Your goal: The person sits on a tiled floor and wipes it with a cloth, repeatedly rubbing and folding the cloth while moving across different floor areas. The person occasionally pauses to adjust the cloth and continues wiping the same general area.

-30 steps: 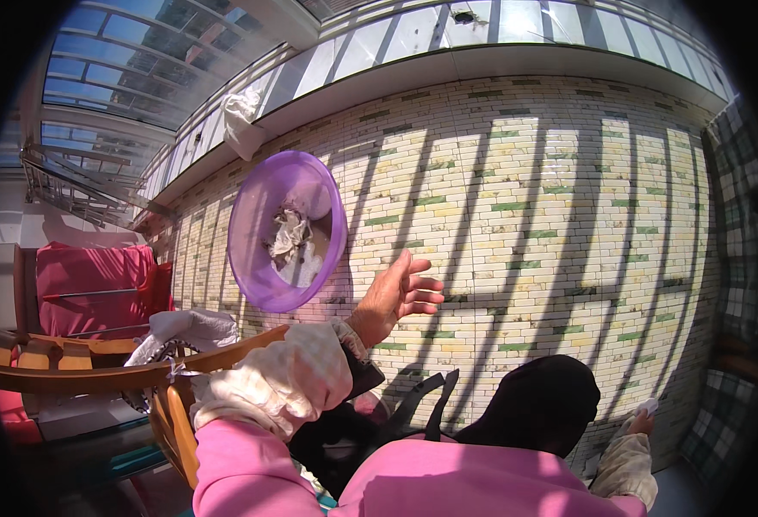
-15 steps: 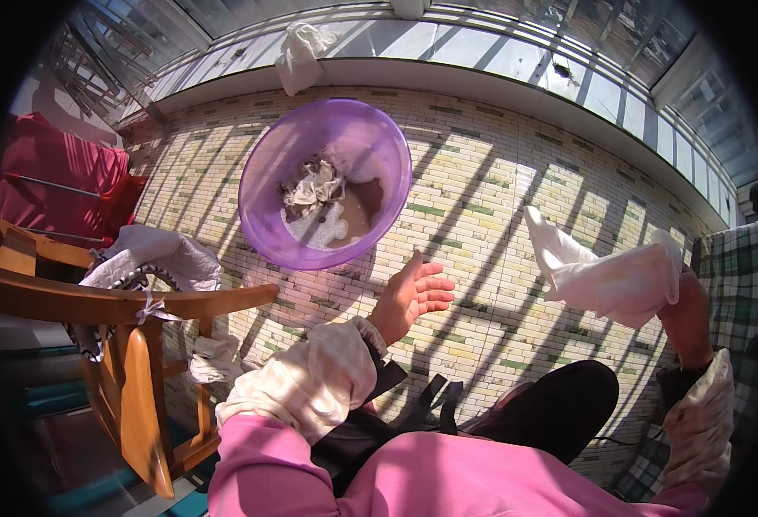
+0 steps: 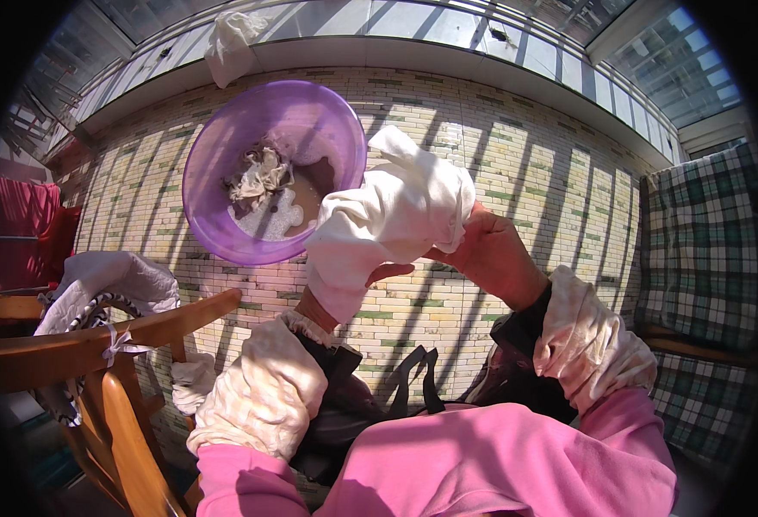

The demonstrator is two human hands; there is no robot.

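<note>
A crumpled white cloth [image 3: 396,207] hangs in front of me, stretched between my two hands, just right of the purple basin. My right hand [image 3: 495,258] is closed on its right end. The cloth's left end drapes over my left hand [image 3: 388,273] and down to the wrist. Only the thumb of that hand shows, pointing right; its other fingers are hidden under the fabric. In the purple basin [image 3: 211,220] lies a wet bundle of pale and dark cloth [image 3: 261,175], amid murky water and white suds.
At the left stands a wooden chair [image 3: 164,319] with a white, dark-trimmed cloth [image 3: 116,284] hung over it. Another white cloth [image 3: 232,47] lies on the ledge behind the basin. Red fabric [image 3: 17,228] is at far left, a green plaid seat [image 3: 702,250] at right.
My right hand has brought the white cloth from the far right to the middle. It now covers most of my left hand, which was bare and open. The view has shifted right.
</note>
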